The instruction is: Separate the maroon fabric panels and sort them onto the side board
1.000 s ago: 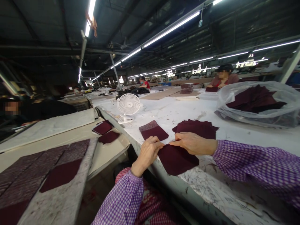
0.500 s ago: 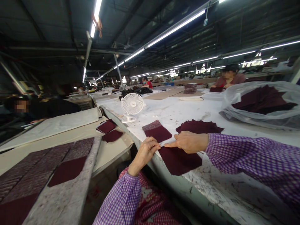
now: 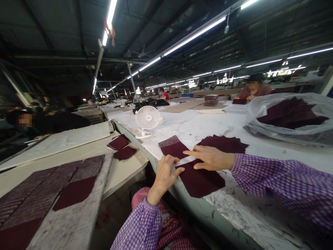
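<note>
A maroon fabric panel point(image 3: 200, 180) lies at the table's near edge, partly over it. My left hand point(image 3: 166, 173) rests at its upper left corner, thumb and fingers apart. My right hand point(image 3: 212, 158) lies over its upper edge, with the index finger stretched left to a second maroon piece point(image 3: 173, 146) that has a greyish patterned band. A pale strip shows between the two pieces. Behind my right hand sits a fanned stack of maroon pieces point(image 3: 226, 143), partly hidden by the hand.
A white clip fan point(image 3: 147, 118) stands on the white table point(image 3: 182, 121). At right lies a clear plastic bag point(image 3: 283, 133) with maroon pieces. On the lower left board, patterned maroon panels point(image 3: 75, 191) lie in rows. A co-worker point(image 3: 256, 88) sits across the table.
My left thumb and fingers have parted from their pinch at the panel's corner. My right hand has opened from pointing, its index finger now reaching the banded piece.
</note>
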`<state>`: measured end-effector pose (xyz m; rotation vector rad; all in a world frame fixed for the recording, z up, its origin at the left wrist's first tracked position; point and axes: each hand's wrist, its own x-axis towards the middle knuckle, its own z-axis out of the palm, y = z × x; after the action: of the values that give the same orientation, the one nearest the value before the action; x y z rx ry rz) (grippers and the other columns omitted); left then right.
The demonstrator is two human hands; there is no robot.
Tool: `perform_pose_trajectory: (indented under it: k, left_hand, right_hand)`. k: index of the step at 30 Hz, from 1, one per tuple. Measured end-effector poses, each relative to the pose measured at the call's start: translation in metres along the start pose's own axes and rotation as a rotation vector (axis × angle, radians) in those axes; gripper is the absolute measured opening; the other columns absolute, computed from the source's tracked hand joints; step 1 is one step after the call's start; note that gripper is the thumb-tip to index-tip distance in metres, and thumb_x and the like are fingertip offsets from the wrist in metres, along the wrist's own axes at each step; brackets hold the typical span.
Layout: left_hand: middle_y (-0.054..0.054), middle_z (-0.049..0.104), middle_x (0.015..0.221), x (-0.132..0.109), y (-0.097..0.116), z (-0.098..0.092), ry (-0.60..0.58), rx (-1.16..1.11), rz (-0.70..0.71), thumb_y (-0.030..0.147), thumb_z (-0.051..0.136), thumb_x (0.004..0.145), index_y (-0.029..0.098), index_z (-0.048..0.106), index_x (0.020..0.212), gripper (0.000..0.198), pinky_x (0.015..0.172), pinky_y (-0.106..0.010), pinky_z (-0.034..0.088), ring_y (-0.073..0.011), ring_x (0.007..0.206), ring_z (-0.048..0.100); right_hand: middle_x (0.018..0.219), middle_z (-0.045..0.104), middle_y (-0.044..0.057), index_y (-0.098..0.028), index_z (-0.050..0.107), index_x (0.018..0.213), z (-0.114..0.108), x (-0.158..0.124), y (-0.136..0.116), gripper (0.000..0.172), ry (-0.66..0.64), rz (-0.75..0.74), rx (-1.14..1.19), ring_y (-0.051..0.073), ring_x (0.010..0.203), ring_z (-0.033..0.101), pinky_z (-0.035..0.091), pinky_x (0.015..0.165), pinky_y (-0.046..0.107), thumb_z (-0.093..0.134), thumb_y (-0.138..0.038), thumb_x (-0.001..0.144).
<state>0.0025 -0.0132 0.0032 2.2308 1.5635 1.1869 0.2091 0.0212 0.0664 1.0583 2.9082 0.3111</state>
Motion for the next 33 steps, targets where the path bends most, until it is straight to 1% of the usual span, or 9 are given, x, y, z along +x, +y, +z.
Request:
perform_pose_trajectory:
  k: [3,5,10,15,19,23,27,30,33]
  left_hand:
    - [-0.003,0.059,0.088,0.001,0.000,0.005,-0.048,0.031,0.031,0.033,0.068,0.074,0.022,0.066,0.090,0.020,0.081,-0.035,0.041,-0.0202,0.087,0.051]
    - [-0.003,0.059,0.089,0.001,-0.002,0.005,-0.061,0.010,0.033,0.031,0.067,0.075,0.022,0.066,0.085,0.014,0.082,-0.036,0.040,-0.0198,0.087,0.051]
    - [-0.001,0.060,0.087,-0.002,0.000,0.002,-0.057,-0.043,0.036,0.025,0.063,0.077,0.020,0.060,0.075,0.006,0.081,-0.034,0.040,-0.0187,0.085,0.051]
    - [-0.002,0.060,0.084,-0.004,-0.003,0.003,-0.042,-0.049,0.027,0.026,0.063,0.077,0.021,0.062,0.083,0.007,0.078,-0.034,0.041,-0.0187,0.082,0.052]
    - [-0.004,0.062,0.093,-0.003,-0.002,0.004,-0.002,-0.072,0.046,0.032,0.063,0.078,0.022,0.065,0.099,0.023,0.085,-0.037,0.042,-0.0207,0.091,0.053]
    - [-0.006,0.063,0.099,0.000,0.017,-0.001,0.111,-0.107,0.095,0.036,0.062,0.080,0.022,0.065,0.105,0.029,0.088,-0.039,0.043,-0.0216,0.096,0.053]
    - [-0.004,0.065,0.089,-0.004,0.039,-0.008,0.161,-0.202,0.210,0.024,0.060,0.083,0.021,0.069,0.093,0.014,0.076,-0.030,0.049,-0.0164,0.084,0.058]
    - [-0.003,0.065,0.087,-0.014,0.047,-0.013,0.373,-0.262,0.320,0.012,0.052,0.086,0.020,0.067,0.093,0.018,0.068,-0.023,0.051,-0.0120,0.078,0.061]
    - [-0.003,0.066,0.094,-0.025,0.050,-0.018,0.592,-0.192,0.452,0.003,0.053,0.083,0.021,0.064,0.102,0.028,0.073,-0.023,0.052,-0.0122,0.084,0.063]
  right_hand:
    - [0.109,0.055,0.014,-0.015,0.045,0.133,0.012,-0.004,0.024,0.068,0.033,0.115,0.211,0.029,0.103,0.051,0.039,0.089,0.040,0.062,-0.047,0.075]
    - [0.108,0.057,0.013,-0.013,0.051,0.125,0.021,-0.006,0.037,0.068,0.035,0.164,0.367,0.029,0.105,0.050,0.036,0.094,0.042,0.066,-0.049,0.070]
    - [0.091,0.059,0.007,-0.011,0.055,0.111,0.040,-0.006,0.047,0.053,0.035,0.238,0.821,0.018,0.081,0.055,0.044,0.074,0.032,0.068,-0.036,0.066]
    - [0.076,0.055,0.001,-0.011,0.055,0.106,0.039,-0.004,0.046,0.042,0.115,0.163,1.076,0.012,0.067,0.050,0.041,0.063,0.026,0.064,-0.029,0.070]
    - [0.073,0.053,0.000,-0.012,0.058,0.102,0.024,-0.007,0.037,0.036,0.218,0.149,0.991,0.011,0.066,0.049,0.041,0.063,0.026,0.065,-0.028,0.071]
    - [0.077,0.056,0.000,-0.014,0.056,0.108,-0.005,-0.014,0.015,0.033,0.305,0.052,0.819,0.012,0.069,0.052,0.043,0.065,0.026,0.060,-0.025,0.077]
    - [0.085,0.060,0.002,-0.015,0.054,0.111,-0.030,-0.023,-0.014,0.030,0.430,-0.159,0.654,0.012,0.075,0.055,0.046,0.072,0.026,0.056,-0.017,0.081]
    - [0.089,0.060,0.004,-0.016,0.052,0.111,-0.042,-0.028,-0.030,0.027,0.550,-0.300,0.534,0.012,0.081,0.055,0.048,0.075,0.027,0.054,-0.016,0.084]
    - [0.093,0.059,0.006,-0.017,0.053,0.105,-0.049,-0.032,-0.040,0.021,0.699,-0.348,0.407,0.014,0.086,0.055,0.049,0.076,0.029,0.051,-0.014,0.085]
